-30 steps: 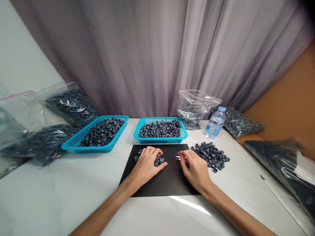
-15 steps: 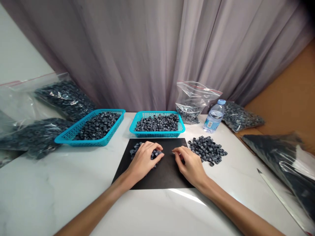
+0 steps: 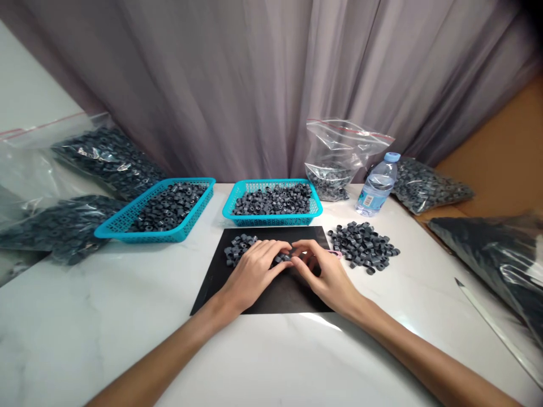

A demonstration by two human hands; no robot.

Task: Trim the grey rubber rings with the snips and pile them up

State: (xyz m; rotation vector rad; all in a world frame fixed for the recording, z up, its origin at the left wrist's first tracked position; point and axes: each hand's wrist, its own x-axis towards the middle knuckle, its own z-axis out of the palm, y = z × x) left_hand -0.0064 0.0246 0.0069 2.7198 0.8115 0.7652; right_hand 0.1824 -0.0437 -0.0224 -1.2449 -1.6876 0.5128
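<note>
Two clear bags of dark pieces slump at the far left, and right beside them sits the left basket, blue and well filled. On to the black mat, flat on the tabletop: here's a cluster of grey pieces, partly under the left hand, its thumb and index finger bent around a few; whether they pinch one, I can't tell. Behind the mat stands the middle basket, loaded too. Now the right hand, fingertips right up by the left's, its fingers curled and clamped on a pink-ended tool, mostly hidden. Behind, a zip bag stands part full; in front, a loose pile spreads beside the mat, and the water bottle stands upright just behind that.
</note>
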